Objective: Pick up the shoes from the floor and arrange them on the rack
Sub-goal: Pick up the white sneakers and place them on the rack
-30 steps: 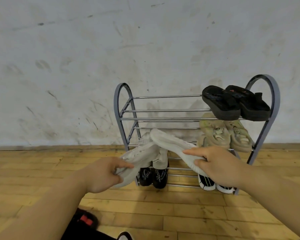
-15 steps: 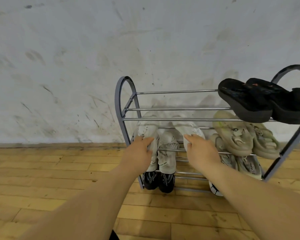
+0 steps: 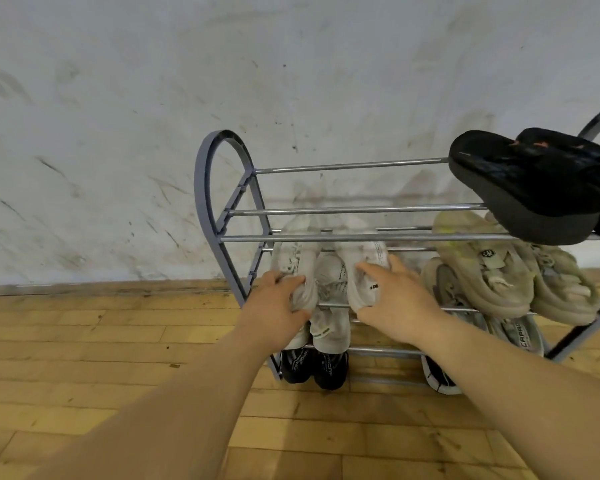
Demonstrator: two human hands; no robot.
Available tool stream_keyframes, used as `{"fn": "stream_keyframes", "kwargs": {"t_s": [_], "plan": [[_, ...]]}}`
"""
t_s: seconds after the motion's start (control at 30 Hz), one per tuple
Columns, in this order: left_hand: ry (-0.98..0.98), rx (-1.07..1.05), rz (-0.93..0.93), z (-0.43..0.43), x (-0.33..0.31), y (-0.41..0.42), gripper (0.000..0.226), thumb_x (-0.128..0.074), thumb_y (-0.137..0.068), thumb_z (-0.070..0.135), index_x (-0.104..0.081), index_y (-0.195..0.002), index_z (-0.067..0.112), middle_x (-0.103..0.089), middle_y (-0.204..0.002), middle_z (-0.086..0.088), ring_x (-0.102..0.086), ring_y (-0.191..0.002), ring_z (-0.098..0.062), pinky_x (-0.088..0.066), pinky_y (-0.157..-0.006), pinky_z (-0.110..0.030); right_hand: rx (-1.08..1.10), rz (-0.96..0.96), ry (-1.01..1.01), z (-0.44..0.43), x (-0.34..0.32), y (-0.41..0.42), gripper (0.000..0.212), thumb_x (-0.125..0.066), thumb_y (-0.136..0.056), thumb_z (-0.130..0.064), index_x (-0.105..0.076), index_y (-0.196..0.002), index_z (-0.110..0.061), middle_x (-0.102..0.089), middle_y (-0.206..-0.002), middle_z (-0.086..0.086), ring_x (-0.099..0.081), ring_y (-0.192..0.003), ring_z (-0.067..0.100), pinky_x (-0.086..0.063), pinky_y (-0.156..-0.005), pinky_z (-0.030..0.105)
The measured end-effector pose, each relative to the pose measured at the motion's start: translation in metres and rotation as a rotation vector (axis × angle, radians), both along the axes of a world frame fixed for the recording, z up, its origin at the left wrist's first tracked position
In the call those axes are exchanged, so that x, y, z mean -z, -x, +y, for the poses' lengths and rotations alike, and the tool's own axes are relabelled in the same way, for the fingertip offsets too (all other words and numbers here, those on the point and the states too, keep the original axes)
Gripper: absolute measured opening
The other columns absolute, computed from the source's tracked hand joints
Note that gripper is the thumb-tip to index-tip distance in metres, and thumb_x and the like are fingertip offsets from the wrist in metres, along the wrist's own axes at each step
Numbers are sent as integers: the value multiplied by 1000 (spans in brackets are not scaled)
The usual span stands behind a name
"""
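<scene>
- Now, head view: the left hand [image 3: 280, 308] is curled on one white sneaker [image 3: 293, 268], the right hand [image 3: 394, 303] on its mate [image 3: 366, 271], both shoes on the rack [image 3: 219, 188]'s second tier.
- Judged step: seating the pair. Next: let go once the heels rest on the bars.

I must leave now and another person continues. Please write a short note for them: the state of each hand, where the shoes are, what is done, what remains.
Left hand: gripping the left white sneaker on the rack's second shelf.
Right hand: gripping the right white sneaker beside it.
Done: black sandals on the top shelf, beige pair on the second; more pairs on the lower shelves.
Left: settle the white pair, let go. No shoes visible on the floor.
</scene>
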State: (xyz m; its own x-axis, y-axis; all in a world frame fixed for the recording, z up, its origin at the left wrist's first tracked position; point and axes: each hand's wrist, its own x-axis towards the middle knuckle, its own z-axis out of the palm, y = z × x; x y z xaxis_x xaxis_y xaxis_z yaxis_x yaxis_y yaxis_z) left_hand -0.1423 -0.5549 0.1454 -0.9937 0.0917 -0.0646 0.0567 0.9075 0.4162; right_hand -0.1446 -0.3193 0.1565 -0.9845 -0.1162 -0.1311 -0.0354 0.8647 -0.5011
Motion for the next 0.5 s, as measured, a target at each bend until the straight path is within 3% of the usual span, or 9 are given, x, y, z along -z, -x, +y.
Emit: {"fn": "stream_keyframes", "kwargs": {"t_s": [0.2, 0.33, 0.5], "plan": [[0, -57, 106, -5, -1, -6, 63, -62, -98, 39, -40, -155, 24, -39, -152, -3, -47, -135, -25, -43, -107, -34, 0, 60, 164, -34, 9, 4, 71, -75, -84, -48, -46, -149, -41, -31, -156, 4, -30, -144, 35, -35, -114, 42], [1, -133, 135, -12, -2, -8, 59, -63, -98, 36, -45, -152, 22, -45, -144, -5, -53, -127, -28, -48, -104, -38, -2, 98, 254, -57, 17, 5, 68, -74, -88, -48, -48, -150, -39, -23, -165, 2, -24, -150, 32, -27, -120, 40], [-13, -148, 158, -19, 2, -7, 61, -66, -96, 37, -47, -151, 22, -47, -140, -5, -54, -124, -27, -49, -103, -39, -17, 117, 270, -68, 19, 6, 64, -74, -91, -47, -49, -150, -39, -21, -167, 3, -20, -151, 28, -23, -120, 36]]}}
